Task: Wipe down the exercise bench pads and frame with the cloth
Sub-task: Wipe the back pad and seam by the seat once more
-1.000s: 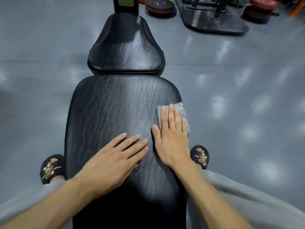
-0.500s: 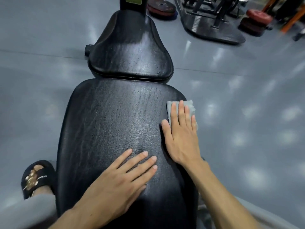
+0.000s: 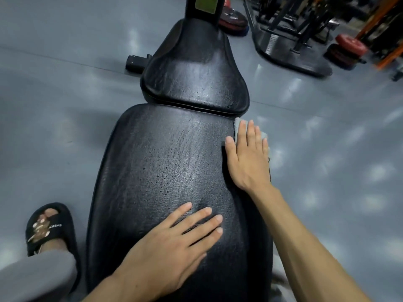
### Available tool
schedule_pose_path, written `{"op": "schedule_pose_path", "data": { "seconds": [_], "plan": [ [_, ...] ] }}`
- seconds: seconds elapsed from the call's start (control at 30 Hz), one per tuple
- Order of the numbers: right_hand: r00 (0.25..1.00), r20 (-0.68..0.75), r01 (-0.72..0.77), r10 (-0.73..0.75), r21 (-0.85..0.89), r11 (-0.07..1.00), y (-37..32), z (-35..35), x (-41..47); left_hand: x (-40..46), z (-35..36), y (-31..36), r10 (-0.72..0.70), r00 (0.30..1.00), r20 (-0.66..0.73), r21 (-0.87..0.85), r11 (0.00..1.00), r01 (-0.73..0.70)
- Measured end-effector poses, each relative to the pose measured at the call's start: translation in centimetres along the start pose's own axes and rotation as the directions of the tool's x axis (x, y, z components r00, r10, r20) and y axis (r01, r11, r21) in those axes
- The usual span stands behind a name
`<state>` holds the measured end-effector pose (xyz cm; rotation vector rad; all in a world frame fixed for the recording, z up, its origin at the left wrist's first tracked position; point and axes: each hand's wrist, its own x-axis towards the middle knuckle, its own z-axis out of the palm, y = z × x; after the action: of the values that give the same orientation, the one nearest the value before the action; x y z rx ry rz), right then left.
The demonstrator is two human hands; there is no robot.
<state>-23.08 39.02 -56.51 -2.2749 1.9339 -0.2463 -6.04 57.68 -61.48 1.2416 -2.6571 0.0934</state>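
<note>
The long black back pad (image 3: 170,171) of the bench stretches away from me, with the smaller black seat pad (image 3: 194,75) beyond it. My right hand (image 3: 248,158) lies flat with straight fingers on a grey cloth (image 3: 239,125), pressing it onto the pad's far right edge, near the gap between the two pads. Most of the cloth is hidden under the hand. My left hand (image 3: 174,243) rests flat, fingers spread, on the near middle of the back pad. A black frame post (image 3: 205,7) with a green label rises past the seat pad.
Grey shiny floor surrounds the bench. My left foot in a black slipper (image 3: 50,227) stands left of the pad. A black knob (image 3: 136,62) sticks out left of the seat pad. Weight plates (image 3: 233,18) and a rack base (image 3: 290,51) sit at the back right.
My right hand has slid the cloth forward along the pad's right edge toward the seat pad. My left hand has stayed on the near pad. The view has shifted forward.
</note>
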Motion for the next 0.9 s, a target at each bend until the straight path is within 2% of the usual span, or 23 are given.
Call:
{"op": "schedule_pose_path", "data": {
  "seconds": [0.13, 0.2, 0.33, 0.37, 0.43, 0.53, 0.6, 0.7, 0.73, 0.83, 0.9],
  "plan": [
    [0.989, 0.015, 0.151, -0.150, -0.012, 0.989, 0.4, 0.9, -4.1, 0.1, -0.2, -0.1, -0.013, 0.999, -0.035, -0.037, 0.999, 0.011],
    [0.994, 0.005, 0.107, -0.107, 0.007, 0.994, 0.9, 0.5, -1.9, 0.2, -0.2, -0.2, -0.019, 0.999, -0.032, -0.047, 0.999, 0.018],
    [0.997, 0.006, -0.082, 0.081, 0.024, 0.996, -1.7, -0.1, 2.3, 0.1, -0.4, -0.3, -0.008, 1.000, 0.007, -0.037, 0.999, 0.009],
    [0.998, 0.011, -0.064, 0.064, 0.020, 0.998, -3.1, 0.2, 2.1, 0.2, -0.5, -0.4, 0.001, 1.000, 0.017, -0.026, 1.000, -0.001],
    [0.996, 0.023, 0.085, -0.086, 0.025, 0.996, -5.1, 0.9, 0.6, 0.4, -0.6, -0.5, 0.014, 0.999, 0.036, -0.004, 1.000, -0.014],
    [0.964, 0.038, 0.264, -0.265, 0.027, 0.964, -3.7, 0.8, -0.2, 0.6, -0.7, -0.4, 0.014, 0.998, 0.053, 0.020, 1.000, -0.015],
    [0.977, 0.027, 0.212, -0.212, 0.002, 0.977, -1.6, -0.1, 1.6, 0.5, -0.9, -0.2, 0.008, 0.998, 0.056, 0.029, 1.000, -0.009],
    [0.999, 0.013, 0.039, -0.039, 0.010, 0.999, -1.9, -0.4, 2.6, 0.2, -0.8, -0.2, 0.009, 0.999, 0.048, 0.032, 0.999, -0.011],
    [0.999, 0.009, 0.053, -0.053, 0.003, 0.999, -2.9, 0.0, 1.9, 0.1, -0.8, -0.2, 0.011, 0.999, 0.045, 0.030, 0.999, -0.012],
    [0.967, 0.021, 0.253, -0.253, -0.005, 0.967, -3.7, 1.2, -1.5, 0.0, -0.9, -0.4, 0.004, 0.999, 0.039, 0.008, 1.000, -0.004],
    [0.965, 0.028, 0.260, -0.260, -0.021, 0.965, -2.2, 0.9, -1.0, -0.2, -0.9, -0.4, -0.004, 1.000, 0.024, -0.005, 1.000, 0.004]
  ]
}}
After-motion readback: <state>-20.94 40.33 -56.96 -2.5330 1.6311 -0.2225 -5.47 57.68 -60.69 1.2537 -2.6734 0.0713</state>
